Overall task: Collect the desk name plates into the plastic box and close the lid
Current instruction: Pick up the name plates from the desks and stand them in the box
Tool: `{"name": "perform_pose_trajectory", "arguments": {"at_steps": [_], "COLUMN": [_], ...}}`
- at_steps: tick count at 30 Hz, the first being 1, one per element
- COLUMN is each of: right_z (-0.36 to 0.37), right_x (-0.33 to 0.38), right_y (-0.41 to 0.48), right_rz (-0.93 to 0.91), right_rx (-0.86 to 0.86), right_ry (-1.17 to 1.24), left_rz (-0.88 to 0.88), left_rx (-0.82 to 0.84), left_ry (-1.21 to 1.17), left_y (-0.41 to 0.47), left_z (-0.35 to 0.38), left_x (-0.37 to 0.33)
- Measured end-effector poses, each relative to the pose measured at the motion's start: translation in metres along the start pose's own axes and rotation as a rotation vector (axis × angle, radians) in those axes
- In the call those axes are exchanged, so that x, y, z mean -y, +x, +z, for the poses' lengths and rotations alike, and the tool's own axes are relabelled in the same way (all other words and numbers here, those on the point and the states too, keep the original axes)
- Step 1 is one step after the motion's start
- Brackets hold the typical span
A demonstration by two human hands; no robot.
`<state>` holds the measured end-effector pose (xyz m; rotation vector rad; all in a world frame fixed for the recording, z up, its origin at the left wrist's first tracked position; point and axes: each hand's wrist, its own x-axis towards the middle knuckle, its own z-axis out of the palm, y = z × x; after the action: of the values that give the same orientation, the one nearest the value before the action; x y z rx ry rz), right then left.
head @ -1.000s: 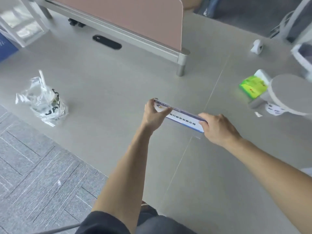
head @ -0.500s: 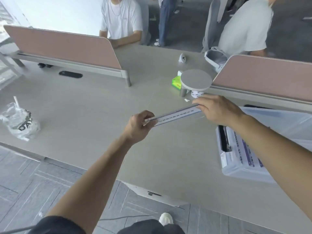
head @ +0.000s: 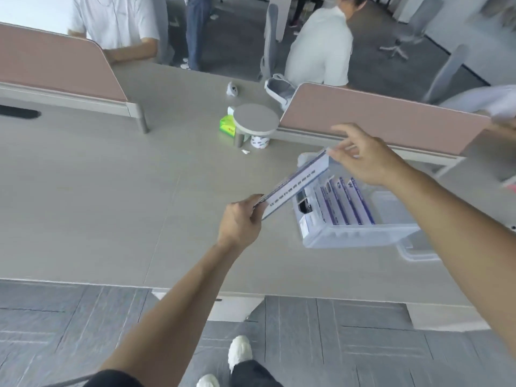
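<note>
I hold a long clear desk name plate [head: 296, 184] with blue and white print by its two ends. My left hand [head: 241, 222] grips the near end and my right hand [head: 363, 155] pinches the far end. The plate hangs tilted over the left part of the clear plastic box [head: 354, 238], which stands open on the grey desk. Several name plates [head: 344, 201] stand on edge inside the box. The lid [head: 416, 251] lies partly under the box at its right, mostly hidden by my right arm.
A pink desk divider [head: 377, 118] runs behind the box, another [head: 55, 68] at far left. A round grey stand [head: 255, 118], a green packet [head: 227, 125] and a paper cup [head: 259, 141] sit mid-desk. People in white shirts sit beyond.
Both hands carried the name plate to the right, from the middle of the desk to above the open box. My view swung right and the box came fully into view.
</note>
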<state>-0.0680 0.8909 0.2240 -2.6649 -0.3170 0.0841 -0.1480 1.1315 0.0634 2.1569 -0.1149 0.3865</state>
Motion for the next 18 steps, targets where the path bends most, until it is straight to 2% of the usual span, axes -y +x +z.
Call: {"name": "perform_pose_trajectory", "arguments": {"at_steps": [4, 7, 10, 15, 18], "right_z": [-0.007, -0.014, -0.036, -0.061, -0.071], "right_x": [-0.038, -0.073, -0.112, -0.179, -0.213], "right_y": [-0.02, -0.022, -0.018, -0.003, 0.008], "right_rz": [0.171, 0.369, 0.436, 0.45, 0.457], "right_rx": [0.01, 0.012, -0.021, -0.121, -0.239], "right_ry": [0.123, 0.485, 0.737, 0.732, 0.793], "left_rz": [0.005, 0.086, 0.153, 0.121, 0.086], "left_rx": [-0.001, 0.011, 0.045, 0.025, 0.085], "left_ry": [-0.037, -0.042, -0.062, -0.004, -0.108], "left_y": [0.009, 0.019, 0.03, 0.048, 0.049], "left_z": [0.036, 0.066, 0.101, 0.169, 0.203], "left_x": [-0.036, -0.07, -0.106, -0.169, -0.201]}}
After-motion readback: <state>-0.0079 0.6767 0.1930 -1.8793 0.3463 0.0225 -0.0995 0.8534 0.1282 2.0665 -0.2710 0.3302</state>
